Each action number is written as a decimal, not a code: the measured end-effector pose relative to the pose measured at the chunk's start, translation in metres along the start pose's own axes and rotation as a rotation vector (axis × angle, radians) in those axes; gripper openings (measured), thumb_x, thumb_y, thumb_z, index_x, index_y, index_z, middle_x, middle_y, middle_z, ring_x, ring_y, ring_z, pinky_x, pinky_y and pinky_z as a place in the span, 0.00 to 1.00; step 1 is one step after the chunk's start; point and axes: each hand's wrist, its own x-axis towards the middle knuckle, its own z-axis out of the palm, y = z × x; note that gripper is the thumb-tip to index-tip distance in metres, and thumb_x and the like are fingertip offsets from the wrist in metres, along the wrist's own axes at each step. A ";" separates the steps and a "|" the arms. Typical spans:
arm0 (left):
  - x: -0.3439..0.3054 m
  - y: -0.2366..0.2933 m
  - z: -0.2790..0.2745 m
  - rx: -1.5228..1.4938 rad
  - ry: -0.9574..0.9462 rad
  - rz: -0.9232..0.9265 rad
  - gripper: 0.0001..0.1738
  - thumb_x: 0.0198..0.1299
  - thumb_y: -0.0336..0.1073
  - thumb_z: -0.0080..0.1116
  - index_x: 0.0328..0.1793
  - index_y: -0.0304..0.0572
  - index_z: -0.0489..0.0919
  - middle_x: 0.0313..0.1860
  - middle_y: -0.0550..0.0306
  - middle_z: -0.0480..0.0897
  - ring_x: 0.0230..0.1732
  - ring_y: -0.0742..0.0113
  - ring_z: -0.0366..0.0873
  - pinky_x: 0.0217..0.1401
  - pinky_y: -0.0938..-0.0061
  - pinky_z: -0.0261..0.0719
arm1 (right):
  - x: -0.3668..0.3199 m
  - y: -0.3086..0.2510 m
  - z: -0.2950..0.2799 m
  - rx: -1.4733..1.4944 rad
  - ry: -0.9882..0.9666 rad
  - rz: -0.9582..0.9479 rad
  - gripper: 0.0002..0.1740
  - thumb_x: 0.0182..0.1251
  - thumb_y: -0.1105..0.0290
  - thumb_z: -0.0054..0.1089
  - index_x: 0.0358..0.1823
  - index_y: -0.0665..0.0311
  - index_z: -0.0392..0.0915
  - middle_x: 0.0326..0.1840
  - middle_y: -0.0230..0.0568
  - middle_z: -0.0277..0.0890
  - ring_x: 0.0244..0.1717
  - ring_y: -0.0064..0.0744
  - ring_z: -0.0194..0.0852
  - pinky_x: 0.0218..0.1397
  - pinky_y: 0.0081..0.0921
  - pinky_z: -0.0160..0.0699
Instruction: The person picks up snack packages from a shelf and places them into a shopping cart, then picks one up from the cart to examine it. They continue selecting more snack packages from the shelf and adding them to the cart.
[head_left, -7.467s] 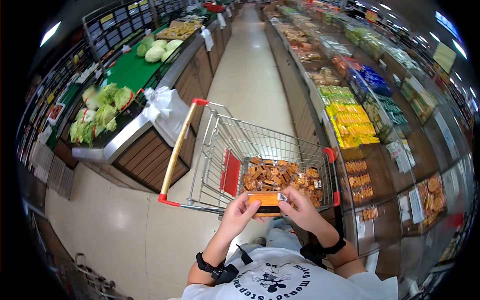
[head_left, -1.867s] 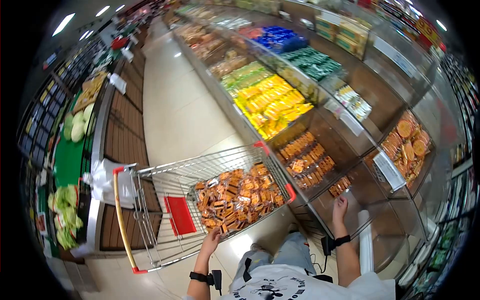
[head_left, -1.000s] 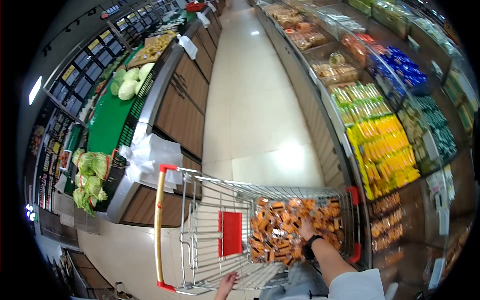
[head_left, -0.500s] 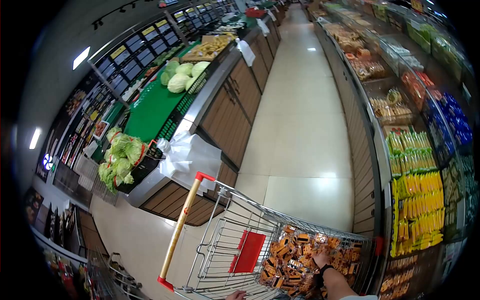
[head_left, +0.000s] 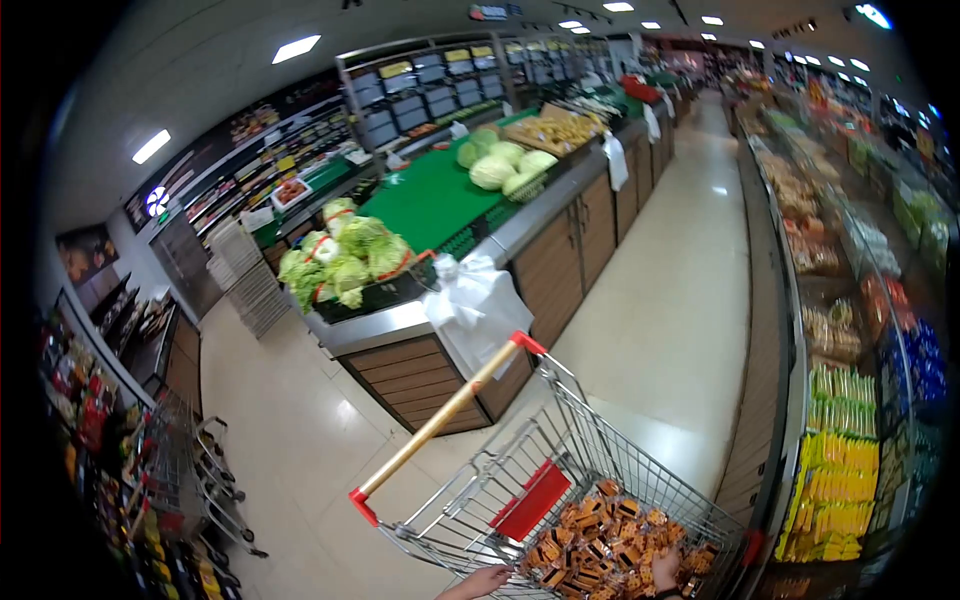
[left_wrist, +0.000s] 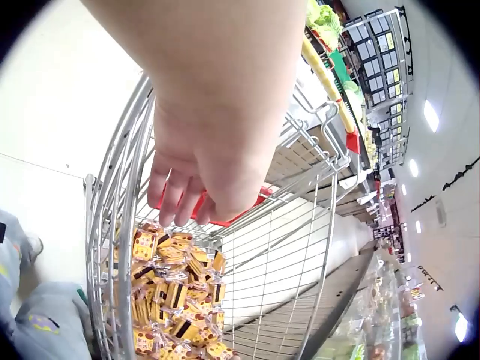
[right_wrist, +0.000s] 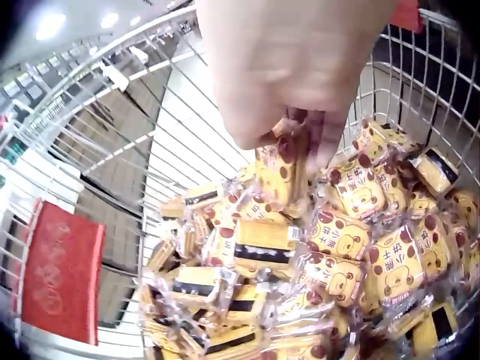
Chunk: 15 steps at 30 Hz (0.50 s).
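A heap of small wrapped biscuit packs (head_left: pixel 610 540) lies in the metal shopping cart (head_left: pixel 640 465). My right hand (head_left: pixel 665 568) is down at the heap inside the cart. In the right wrist view its fingers pinch a yellow-brown biscuit pack (right_wrist: pixel 277 172) by its upper end, just over the other packs; part of it is hidden by the hand. My left hand (head_left: pixel 488 580) hangs at the cart's near side. Seen from the left wrist, its fingers (left_wrist: pixel 171 196) are loosely bent with nothing in them, above the basket.
The cart's handle (head_left: pixel 440 430) is at the left, and a red panel (head_left: pixel 532 500) faces it inside the basket. A vegetable counter (head_left: pixel 400 365) with white bags (head_left: pixel 475 300) stands beyond. Snack bins with yellow packs (head_left: pixel 825 495) line the right. Parked carts (head_left: pixel 190 480) stand at the far left.
Both hands held one pack at first; later the right hand reached to the bins, then into the cart's heap. The left hand has come up to the cart's side. The view has swung left and up.
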 end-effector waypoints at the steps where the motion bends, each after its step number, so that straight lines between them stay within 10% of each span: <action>1: 0.016 -0.035 0.003 -0.022 -0.013 0.053 0.17 0.54 0.41 0.42 0.50 0.45 0.67 0.31 0.58 0.76 0.31 0.73 0.73 0.32 0.80 0.71 | -0.007 -0.009 0.008 0.170 0.023 0.195 0.07 0.58 0.71 0.41 0.35 0.66 0.58 0.19 0.39 0.54 0.15 0.29 0.52 0.20 0.30 0.60; 2: 0.019 -0.056 0.005 -0.044 -0.026 0.099 0.16 0.55 0.40 0.42 0.49 0.44 0.68 0.32 0.58 0.76 0.34 0.73 0.74 0.36 0.79 0.71 | -0.016 -0.015 0.018 0.336 0.039 0.394 0.11 0.58 0.75 0.39 0.44 0.68 0.57 0.26 0.42 0.60 0.19 0.32 0.63 0.26 0.31 0.71; 8: -0.028 -0.026 -0.039 -0.182 -0.041 0.315 0.20 0.57 0.46 0.37 0.46 0.37 0.68 0.32 0.58 0.75 0.33 0.73 0.71 0.38 0.80 0.68 | -0.129 -0.050 0.080 0.721 -0.621 -0.207 0.11 0.57 0.78 0.39 0.42 0.69 0.57 0.29 0.44 0.63 0.27 0.35 0.69 0.33 0.29 0.74; 15: -0.160 0.050 -0.113 -0.292 0.043 0.496 0.18 0.56 0.47 0.40 0.38 0.38 0.67 0.26 0.64 0.70 0.28 0.77 0.67 0.32 0.83 0.65 | -0.352 -0.175 0.105 0.646 -0.762 -0.801 0.12 0.56 0.78 0.40 0.43 0.68 0.57 0.39 0.42 0.66 0.38 0.31 0.69 0.35 0.26 0.74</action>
